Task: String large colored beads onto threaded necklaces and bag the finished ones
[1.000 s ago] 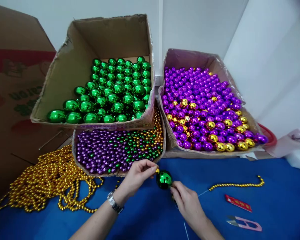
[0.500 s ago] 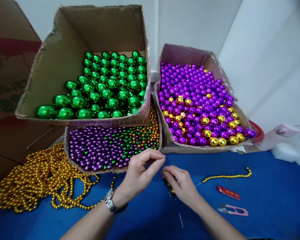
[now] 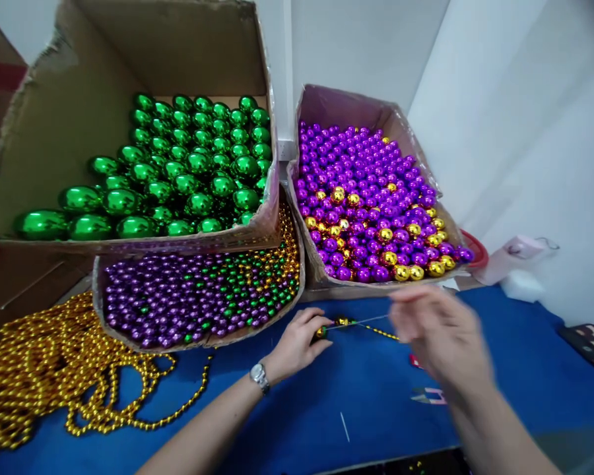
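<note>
My left hand (image 3: 297, 346), with a watch on its wrist, is closed near the front of the bead boxes. Between its thumb and fingers are small gold and green beads (image 3: 321, 332). A thin thread (image 3: 359, 323) stretches from these beads to my right hand (image 3: 438, 336), which is raised and smeared by motion, its fingers drawn together on the thread's end. Just behind the thread lie a few gold beads (image 3: 344, 321) and a gold bead string (image 3: 383, 332), partly hidden by my right hand.
Boxes hold large green balls (image 3: 198, 161), purple and gold balls (image 3: 361, 191), and small mixed beads (image 3: 178, 290). Gold bead strands (image 3: 79, 369) are heaped at left. Thread snips (image 3: 429, 396), a red packet (image 3: 416, 361) and a white thread piece (image 3: 345, 427) lie on the blue cloth.
My hands were close together; my right hand has swung right and nearer, drawing the thread out. My left hand has lowered and now holds the beads. The view has shifted right.
</note>
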`<state>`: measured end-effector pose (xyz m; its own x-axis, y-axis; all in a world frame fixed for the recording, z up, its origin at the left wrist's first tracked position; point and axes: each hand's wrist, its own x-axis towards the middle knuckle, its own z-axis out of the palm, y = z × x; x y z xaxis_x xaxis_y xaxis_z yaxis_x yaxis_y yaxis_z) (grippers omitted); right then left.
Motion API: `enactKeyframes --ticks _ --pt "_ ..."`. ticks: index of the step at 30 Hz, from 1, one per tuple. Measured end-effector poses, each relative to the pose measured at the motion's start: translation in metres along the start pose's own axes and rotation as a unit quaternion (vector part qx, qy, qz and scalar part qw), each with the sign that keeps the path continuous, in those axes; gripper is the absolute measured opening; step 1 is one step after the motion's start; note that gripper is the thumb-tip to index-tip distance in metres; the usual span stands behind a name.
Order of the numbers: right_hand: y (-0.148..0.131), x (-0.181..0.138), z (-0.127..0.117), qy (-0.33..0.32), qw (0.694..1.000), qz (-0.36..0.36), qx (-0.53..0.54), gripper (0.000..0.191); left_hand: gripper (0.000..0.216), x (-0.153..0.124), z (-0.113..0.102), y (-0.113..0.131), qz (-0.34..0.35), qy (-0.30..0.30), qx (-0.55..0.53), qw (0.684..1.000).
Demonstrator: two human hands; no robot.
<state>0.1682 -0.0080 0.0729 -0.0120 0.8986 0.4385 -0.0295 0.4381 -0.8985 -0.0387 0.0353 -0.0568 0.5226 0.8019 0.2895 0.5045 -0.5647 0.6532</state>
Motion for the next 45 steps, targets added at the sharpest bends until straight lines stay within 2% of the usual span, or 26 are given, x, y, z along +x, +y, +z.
enactKeyframes --ticks 1,3,6,9,11,12,15,18,20,22,28,32,36,38,39,40,41,43,45 --pt "-0.012 0.0 -0.012 0.062 0.995 -0.036 0.073 0.014 0.031 -0.005 0.002 -0.005 -0.005 0.01 0.028 1.0" --pt "-0.028 -0.002 -0.031 0.121 0.979 -0.058 0.151 0.009 0.033 -0.016 0.007 -0.016 -0.006 0.008 0.076 0.997" --pt "-0.027 -0.013 -0.044 0.089 0.985 -0.023 0.149 0.013 0.052 -0.025 0.009 -0.024 -0.006 -0.029 0.131 0.991" --pt "-0.001 -0.027 -0.046 0.055 0.989 0.043 0.13 0.017 0.073 -0.018 -0.008 -0.01 0.002 -0.071 0.109 0.991" --pt "0.017 -0.034 -0.044 0.057 0.988 0.071 0.124 0.019 0.064 -0.003 -0.027 0.013 0.03 -0.091 0.066 0.993" --pt "0.024 -0.037 -0.043 0.056 0.988 0.084 0.121 0.02 0.055 0.007 -0.037 0.026 0.042 -0.082 0.049 0.995" --pt "0.038 -0.042 -0.037 0.055 0.985 0.118 0.115 0.024 0.028 0.043 -0.06 0.06 0.068 -0.003 0.017 0.998" --pt "0.045 -0.045 -0.032 0.059 0.982 0.14 0.113 0.027 0.02 0.083 -0.068 0.074 0.087 0.062 0.042 0.993" --pt "0.048 -0.046 -0.032 0.058 0.98 0.149 0.115 0.027 0.02 0.11 -0.067 0.073 0.085 0.072 0.093 0.989" --pt "0.051 -0.048 -0.033 0.054 0.98 0.154 0.118 0.027 0.021 0.135 -0.061 0.069 0.077 0.057 0.145 0.985" --pt "0.056 -0.048 -0.03 0.017 0.983 0.176 0.057 0.035 0.022 0.187 -0.028 0.053 0.067 0.01 0.208 0.976" --pt "0.054 -0.046 -0.023 0.03 0.984 0.173 0.011 0.042 0.022 0.202 -0.017 0.049 0.055 0.001 0.203 0.978" --pt "0.053 -0.046 -0.023 0.026 0.983 0.176 -0.036 0.042 0.023 0.192 -0.031 0.06 0.054 0.02 0.171 0.984" --pt "0.054 -0.047 -0.023 0.019 0.983 0.17 -0.072 0.042 0.027 0.175 -0.045 0.069 0.045 0.046 0.111 0.992" --pt "0.055 -0.048 -0.023 0.014 0.982 0.163 -0.097 0.04 0.028 0.164 -0.052 0.073 0.03 0.058 0.045 0.997" --pt "0.056 -0.049 -0.023 0.005 0.98 0.153 -0.125 0.039 0.028 0.151 -0.059 0.076 0.003 0.072 -0.075 0.995" --pt "0.057 -0.05 -0.021 -0.006 0.978 0.141 -0.152 0.037 0.028 0.138 -0.065 0.078 -0.029 0.078 -0.207 0.975" --pt "0.06 -0.052 -0.018 -0.028 0.974 0.112 -0.197 0.034 0.027 0.111 -0.074 0.08 -0.094 0.087 -0.431 0.893" --pt "0.063 -0.055 -0.012 -0.049 0.971 0.076 -0.22 0.03 0.027 0.088 -0.078 0.077 -0.138 0.098 -0.548 0.819"
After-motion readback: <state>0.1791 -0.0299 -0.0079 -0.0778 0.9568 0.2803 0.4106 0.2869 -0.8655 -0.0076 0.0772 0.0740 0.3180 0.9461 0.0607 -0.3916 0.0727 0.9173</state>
